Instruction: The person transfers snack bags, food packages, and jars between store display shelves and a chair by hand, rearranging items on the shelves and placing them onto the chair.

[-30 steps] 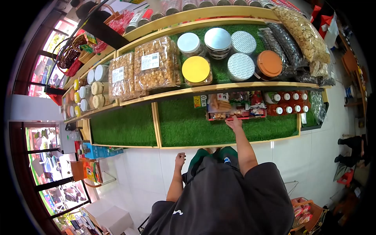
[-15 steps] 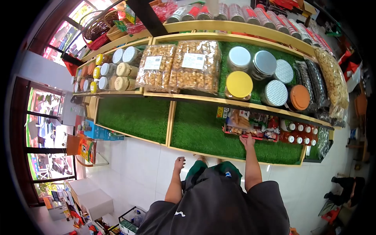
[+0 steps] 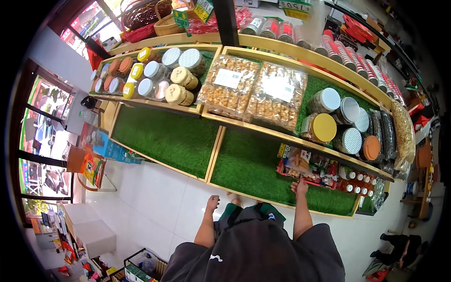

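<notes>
My right hand (image 3: 299, 186) is at the front edge of a red tray (image 3: 319, 184) on the lower green shelf, its fingers slightly apart and nothing visible between them. Packaged snacks (image 3: 300, 162) fill the tray. Beside it on the right stand rows of red-brown bottles (image 3: 358, 182) with white caps. My left hand (image 3: 213, 202) hangs in front of the shelf edge, its fingers curled in with nothing visible in them.
On the upper shelf (image 3: 291, 134) are big snack bags (image 3: 277, 91), lidded jars (image 3: 322, 128) and long dark packs (image 3: 387, 134). A chair (image 3: 96, 174) stands at the left. Another person (image 3: 399, 249) is at the lower right.
The view has turned and shifted left, so more jars on the left show. My right hand has come slightly away from the tray edge. My left hand stays curled.
</notes>
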The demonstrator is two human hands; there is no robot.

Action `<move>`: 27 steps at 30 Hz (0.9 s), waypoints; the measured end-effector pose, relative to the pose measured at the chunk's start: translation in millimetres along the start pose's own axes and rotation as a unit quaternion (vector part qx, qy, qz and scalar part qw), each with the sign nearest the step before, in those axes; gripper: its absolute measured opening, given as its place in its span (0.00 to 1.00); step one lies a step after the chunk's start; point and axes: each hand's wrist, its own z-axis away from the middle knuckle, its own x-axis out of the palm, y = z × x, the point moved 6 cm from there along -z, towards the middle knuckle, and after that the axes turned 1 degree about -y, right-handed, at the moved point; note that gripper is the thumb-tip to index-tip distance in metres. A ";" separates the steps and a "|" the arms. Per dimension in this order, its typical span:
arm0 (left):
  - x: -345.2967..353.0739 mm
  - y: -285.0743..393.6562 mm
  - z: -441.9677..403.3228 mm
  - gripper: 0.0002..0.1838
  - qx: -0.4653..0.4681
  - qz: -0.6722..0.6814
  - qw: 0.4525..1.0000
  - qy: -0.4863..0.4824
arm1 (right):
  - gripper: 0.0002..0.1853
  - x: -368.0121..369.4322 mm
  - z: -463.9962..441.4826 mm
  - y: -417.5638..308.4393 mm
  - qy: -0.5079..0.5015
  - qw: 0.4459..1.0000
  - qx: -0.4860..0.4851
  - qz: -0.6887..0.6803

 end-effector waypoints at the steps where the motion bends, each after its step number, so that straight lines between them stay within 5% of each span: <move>1: -3.0 -0.3 -1.2 0.18 0.000 0.002 1.000 -0.002 | 0.18 3.1 2.0 -2.1 0.001 1.000 -0.002 0.001; 7: -21.8 -8.4 -10.3 0.17 0.004 -0.014 1.000 -0.018 | 0.15 7.5 -5.9 -31.9 0.071 0.962 -0.223 0.140; 8: -24.7 -11.3 -8.3 0.17 -0.002 -0.013 1.000 -0.025 | 0.14 21.6 23.4 -49.4 0.047 0.990 -0.131 0.028; 10: -25.9 -9.1 -10.6 0.17 -0.004 -0.023 0.999 -0.044 | 0.15 27.2 8.5 -47.5 0.045 0.990 -0.104 0.080; 25: -10.2 0.0 3.1 0.17 -0.021 -0.065 0.996 -0.055 | 0.15 51.1 -7.7 -43.9 -0.131 0.990 0.015 -0.053; 27: -4.2 6.7 3.7 0.17 -0.007 -0.061 0.996 -0.059 | 0.12 56.8 -12.3 -44.4 -0.148 0.973 -0.003 -0.179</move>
